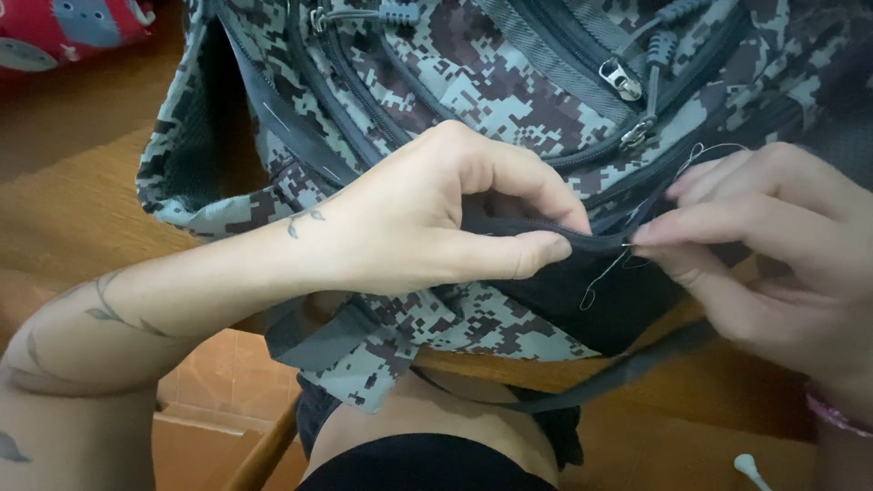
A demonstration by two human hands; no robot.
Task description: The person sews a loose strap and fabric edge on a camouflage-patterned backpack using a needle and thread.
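Note:
A camouflage backpack (473, 82) in grey, teal and brown lies across a wooden table and hangs over my lap. My left hand (436, 214) pinches a black fabric edge (596, 242) of the bag between thumb and forefinger. My right hand (773, 241) holds a thin needle (629, 242) at that same edge, fingertips nearly touching the left thumb. A fine grey thread (600, 282) loops down from the needle over a black panel (591, 305). Metal zipper pulls (623, 82) sit above on the bag.
The wooden table (82, 155) runs under the bag. A red patterned item (64, 27) lies at the top left. A black strap (618, 373) dangles below the bag. A small white object (750, 468) sits at the bottom right. My knee shows beneath.

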